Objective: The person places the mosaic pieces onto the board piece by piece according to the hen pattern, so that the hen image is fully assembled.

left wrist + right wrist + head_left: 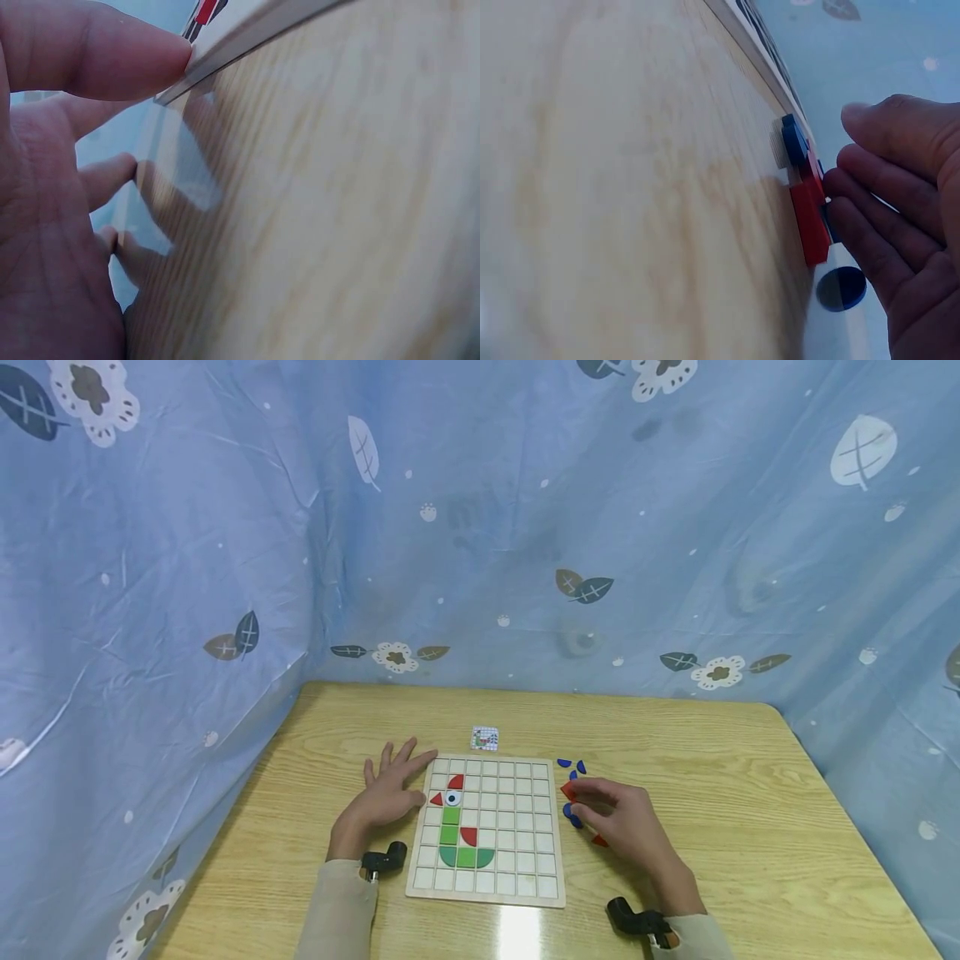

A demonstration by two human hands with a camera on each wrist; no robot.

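A square wooden grid board lies on the table with flat shapes set in its left cells. Among these are a red triangle, an eye tile, green squares and dark green quarter-rounds. My left hand rests with spread fingers at the board's left edge; its thumb touches the rim. To the right of the board, my right hand hovers with bent, parted fingers over loose red and blue pieces. No piece shows between its thumb and fingers.
A small printed card lies behind the board. Blue half-round pieces sit by the board's back right corner, and another red piece lies beside the right hand. A blue patterned curtain hangs around the wooden table.
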